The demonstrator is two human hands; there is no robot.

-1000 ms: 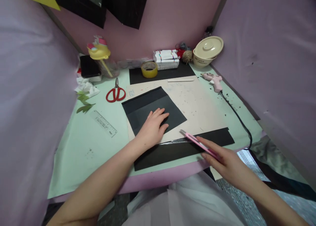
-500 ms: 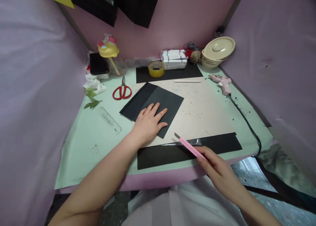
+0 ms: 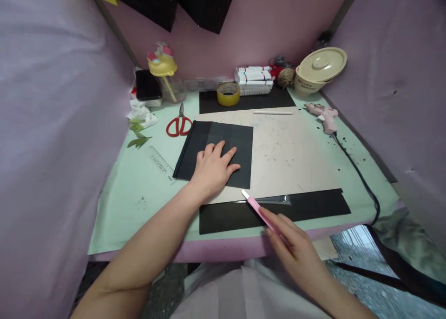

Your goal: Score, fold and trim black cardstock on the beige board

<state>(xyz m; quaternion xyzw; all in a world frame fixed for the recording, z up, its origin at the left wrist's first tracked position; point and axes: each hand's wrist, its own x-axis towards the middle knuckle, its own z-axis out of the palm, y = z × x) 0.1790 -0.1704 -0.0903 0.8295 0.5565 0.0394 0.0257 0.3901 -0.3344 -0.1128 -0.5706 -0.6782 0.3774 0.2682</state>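
My left hand (image 3: 214, 168) lies with fingers spread on a folded sheet of black card (image 3: 233, 135), pressing it onto a pale board (image 3: 278, 156). A narrow folded strip runs along the card's left edge. In my right hand (image 3: 291, 240) is a pink craft knife (image 3: 258, 209), its blade out and pointing up and left, just below the card's lower right corner. Under the knife lies a long strip of black card (image 3: 313, 205) near the table's front edge, with a clear plastic piece (image 3: 278, 200) along its top.
Red-handled scissors (image 3: 179, 123) and a clear ruler (image 3: 160, 161) lie left of the card. Behind stand yellow tape (image 3: 228, 95), a basket of white markers (image 3: 254, 81) and a lidded bowl (image 3: 311, 79). A pink glue gun (image 3: 325, 116) with its cord lies at right.
The black card has turned clockwise under my left hand, its lower edge now nearly level. My right hand has brought the knife slightly left. The view has shifted a little.
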